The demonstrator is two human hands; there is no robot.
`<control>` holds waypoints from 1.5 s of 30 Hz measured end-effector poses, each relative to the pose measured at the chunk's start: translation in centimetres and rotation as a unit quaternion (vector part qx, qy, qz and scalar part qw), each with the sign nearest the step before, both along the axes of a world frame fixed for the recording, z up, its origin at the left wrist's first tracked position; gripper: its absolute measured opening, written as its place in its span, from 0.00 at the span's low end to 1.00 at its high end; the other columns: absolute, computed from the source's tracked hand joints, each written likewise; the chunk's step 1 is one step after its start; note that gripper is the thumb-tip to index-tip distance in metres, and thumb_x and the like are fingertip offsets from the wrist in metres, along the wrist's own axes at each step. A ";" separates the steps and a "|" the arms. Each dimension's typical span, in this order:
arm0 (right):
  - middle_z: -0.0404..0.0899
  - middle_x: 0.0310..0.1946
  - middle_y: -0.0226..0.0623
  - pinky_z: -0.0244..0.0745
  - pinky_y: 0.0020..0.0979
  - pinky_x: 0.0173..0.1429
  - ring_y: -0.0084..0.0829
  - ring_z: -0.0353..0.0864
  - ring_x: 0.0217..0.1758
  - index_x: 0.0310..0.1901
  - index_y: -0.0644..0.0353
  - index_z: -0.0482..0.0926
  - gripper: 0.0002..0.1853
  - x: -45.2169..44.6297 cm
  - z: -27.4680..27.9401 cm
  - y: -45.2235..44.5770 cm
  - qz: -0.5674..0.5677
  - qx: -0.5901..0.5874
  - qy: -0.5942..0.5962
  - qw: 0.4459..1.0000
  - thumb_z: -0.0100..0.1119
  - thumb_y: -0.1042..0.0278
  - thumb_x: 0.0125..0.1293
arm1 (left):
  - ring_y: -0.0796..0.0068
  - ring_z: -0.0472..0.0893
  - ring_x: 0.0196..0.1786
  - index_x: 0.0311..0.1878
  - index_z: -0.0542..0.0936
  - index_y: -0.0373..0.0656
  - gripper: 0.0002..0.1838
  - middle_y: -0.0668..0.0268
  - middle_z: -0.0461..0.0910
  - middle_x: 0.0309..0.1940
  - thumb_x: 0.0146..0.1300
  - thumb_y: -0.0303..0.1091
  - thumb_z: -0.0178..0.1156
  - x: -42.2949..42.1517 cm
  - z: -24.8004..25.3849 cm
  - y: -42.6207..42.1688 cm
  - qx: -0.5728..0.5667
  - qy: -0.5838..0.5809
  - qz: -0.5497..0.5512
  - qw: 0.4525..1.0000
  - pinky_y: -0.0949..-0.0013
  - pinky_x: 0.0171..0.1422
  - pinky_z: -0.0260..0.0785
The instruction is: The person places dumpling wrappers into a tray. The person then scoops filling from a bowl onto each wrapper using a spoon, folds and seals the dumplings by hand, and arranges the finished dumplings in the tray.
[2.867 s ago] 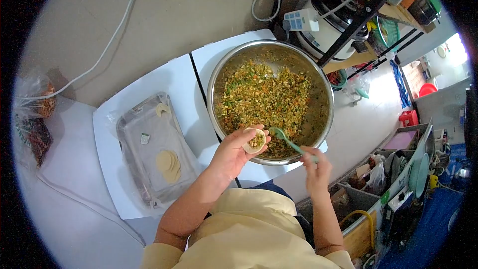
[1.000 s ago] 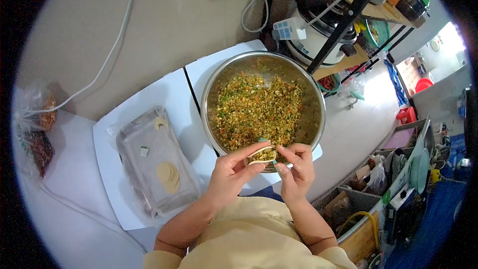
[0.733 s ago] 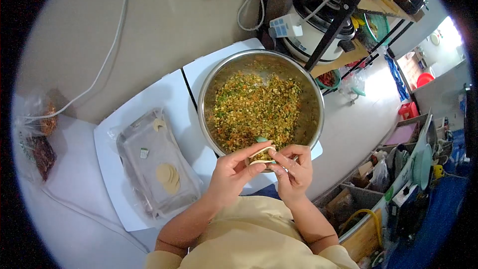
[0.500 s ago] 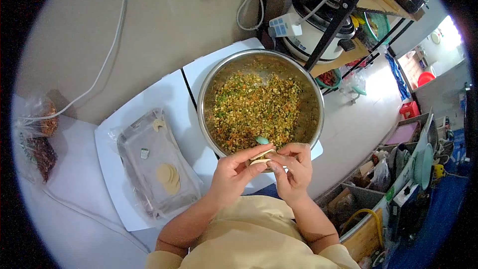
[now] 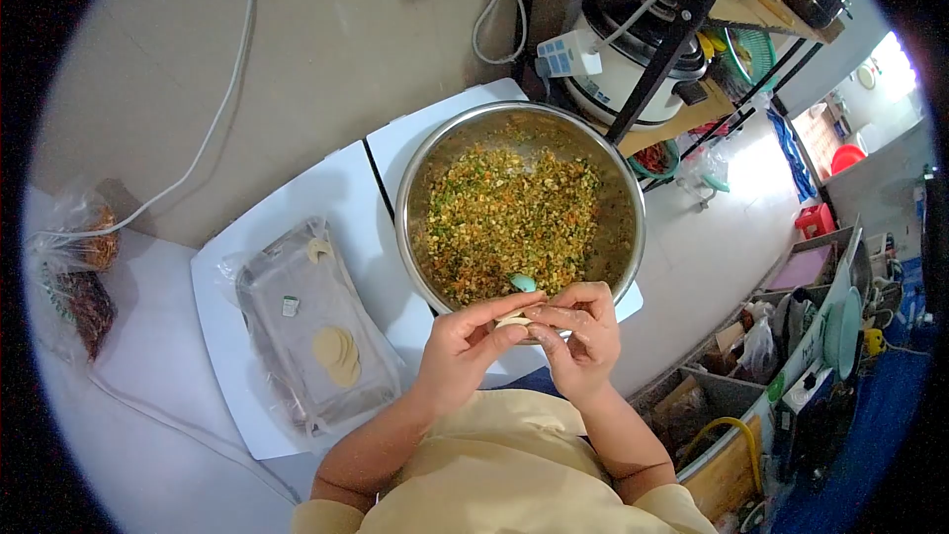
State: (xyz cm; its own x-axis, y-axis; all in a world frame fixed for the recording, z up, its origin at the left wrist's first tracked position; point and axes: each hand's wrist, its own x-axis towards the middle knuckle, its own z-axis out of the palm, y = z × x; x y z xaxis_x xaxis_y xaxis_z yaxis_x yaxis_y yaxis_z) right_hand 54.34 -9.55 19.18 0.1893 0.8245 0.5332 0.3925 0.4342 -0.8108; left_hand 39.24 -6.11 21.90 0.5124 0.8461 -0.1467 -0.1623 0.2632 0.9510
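Between my fingers is a pale dumpling [image 5: 511, 320], its wrapper folded over and its edges pressed together. My left hand [image 5: 462, 348] pinches one end, with thumb and forefinger closed on it. From the other side my right hand [image 5: 578, 341] grips the wrapper's edge, its fingers bent. Both hands are over the near rim of a large steel bowl [image 5: 403, 227] of chopped vegetable filling [image 5: 509, 218]. A turquoise spoon end [image 5: 523, 283] shows in the filling just beyond my fingertips; the rest of it is hidden.
On the white table [image 5: 237, 267], left of the bowl, a plastic-lined tray [image 5: 306, 336] holds stacked round wrappers [image 5: 338, 354] and one crescent dumpling [image 5: 319, 250]. A rice cooker [image 5: 623, 89] stands on the rack behind the bowl. Plastic bags [image 5: 84, 287] lie at far left.
The wrapper's two edges, apart with a gap half a second ago, are now closer together between my fingers. My hands have hardly shifted, and the view has moved slightly.
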 end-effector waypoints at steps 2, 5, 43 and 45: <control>0.74 0.33 0.38 0.68 0.30 0.39 0.35 0.72 0.37 0.35 0.59 0.81 0.10 0.1 -0.1 0.0 0.000 0.005 -0.011 1.000 0.67 0.75 0.49 | 0.78 0.77 0.47 0.56 0.74 0.35 0.18 0.61 0.79 0.48 0.63 0.29 0.56 -0.1 -0.1 0.0 -0.003 -0.003 -0.001 1.000 0.75 0.54 0.69; 0.74 0.33 0.38 0.67 0.31 0.40 0.35 0.72 0.37 0.35 0.59 0.81 0.10 0.0 0.0 -0.1 0.004 -0.004 -0.003 1.000 0.66 0.75 0.49 | 0.79 0.77 0.47 0.56 0.74 0.35 0.18 0.62 0.79 0.48 0.63 0.28 0.56 -0.1 -0.3 -0.1 -0.002 -0.004 0.001 1.000 0.75 0.54 0.69; 0.73 0.36 0.37 0.68 0.30 0.42 0.33 0.73 0.39 0.37 0.59 0.82 0.10 -0.4 -0.1 0.5 -0.032 0.009 -0.014 0.999 0.66 0.74 0.49 | 0.64 0.76 0.54 0.53 0.74 0.34 0.15 0.52 0.75 0.52 0.65 0.28 0.53 0.2 -0.8 0.0 -0.071 -0.113 0.056 0.990 0.64 0.61 0.69; 0.73 0.35 0.38 0.68 0.30 0.42 0.34 0.73 0.39 0.36 0.59 0.82 0.10 -0.3 0.2 0.6 -0.029 0.003 -0.031 0.999 0.65 0.75 0.50 | 0.64 0.76 0.54 0.52 0.74 0.34 0.14 0.52 0.75 0.52 0.65 0.28 0.53 0.1 -1.0 -0.1 -0.065 -0.101 0.055 0.991 0.64 0.61 0.69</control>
